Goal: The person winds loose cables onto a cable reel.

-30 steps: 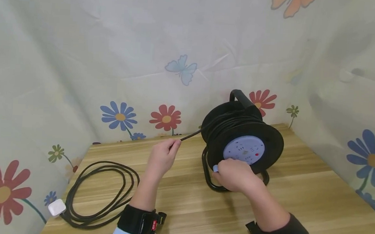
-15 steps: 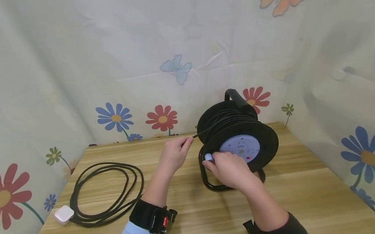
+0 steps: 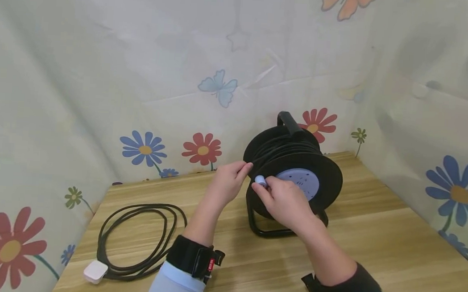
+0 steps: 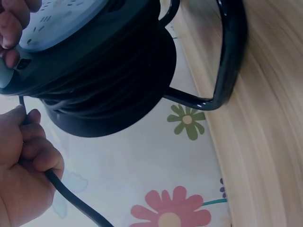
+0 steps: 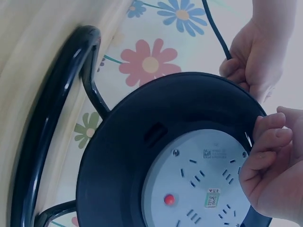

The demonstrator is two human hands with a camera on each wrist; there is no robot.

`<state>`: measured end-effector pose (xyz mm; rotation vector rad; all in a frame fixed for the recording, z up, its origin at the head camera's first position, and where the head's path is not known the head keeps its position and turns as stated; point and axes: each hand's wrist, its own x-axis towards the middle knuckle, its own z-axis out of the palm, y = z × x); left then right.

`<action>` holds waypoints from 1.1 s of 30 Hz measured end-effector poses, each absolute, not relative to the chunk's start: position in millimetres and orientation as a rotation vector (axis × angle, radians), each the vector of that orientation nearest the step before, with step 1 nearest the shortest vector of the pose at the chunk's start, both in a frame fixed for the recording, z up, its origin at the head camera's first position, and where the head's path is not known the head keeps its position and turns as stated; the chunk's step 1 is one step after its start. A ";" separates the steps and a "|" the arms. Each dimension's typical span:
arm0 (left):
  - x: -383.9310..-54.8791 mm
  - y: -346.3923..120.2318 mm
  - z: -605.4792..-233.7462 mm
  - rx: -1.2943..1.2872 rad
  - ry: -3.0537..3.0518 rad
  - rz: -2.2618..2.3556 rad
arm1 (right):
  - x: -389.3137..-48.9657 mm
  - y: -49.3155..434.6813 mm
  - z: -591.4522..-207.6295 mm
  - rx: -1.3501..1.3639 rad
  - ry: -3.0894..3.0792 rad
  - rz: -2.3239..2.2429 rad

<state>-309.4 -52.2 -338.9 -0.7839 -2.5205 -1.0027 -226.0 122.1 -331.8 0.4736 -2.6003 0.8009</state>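
A black cable reel (image 3: 330, 178) with a pale blue socket plate (image 3: 310, 179) stands upright on the table. My right hand (image 3: 288, 202) grips the light blue crank knob (image 3: 260, 180) on the reel's front disc. Close to the reel's left side, my left hand (image 3: 227, 183) holds the black cable (image 4: 71, 196) between curled fingers. In the left wrist view the cable runs through that hand up to the drum. Looped cable (image 3: 103, 227) lies on the table at left, ending in a white plug (image 3: 95, 272). In the right wrist view, a red button (image 5: 169, 199) shows on the socket plate.
The reel stands on a black tube frame (image 3: 270, 234) and has a carrying handle (image 3: 289, 122) on top. Beneath it is a wood-grain table (image 3: 373, 244). A sheet (image 3: 162, 70) printed with flowers and butterflies hangs behind and along both sides.
My left hand has moved right and up, close to the reel. My right hand has carried the crank knob upward and left, and the reel's disc has turned. The loose cable loop has shifted slightly.
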 end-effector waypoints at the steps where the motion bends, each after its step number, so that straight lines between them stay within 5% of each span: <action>1: -310.0 -50.3 -336.9 -0.795 -2.530 -0.995 | -226.3 123.6 -330.7 0.475 -2.573 0.816; 14: -315.6 -32.0 -317.0 -0.843 -2.520 -0.982 | -231.6 127.8 -310.0 0.267 -2.500 1.008; 33: -305.6 -76.5 -328.7 -0.809 -2.501 -1.018 | -231.5 121.0 -306.5 0.288 -2.549 0.958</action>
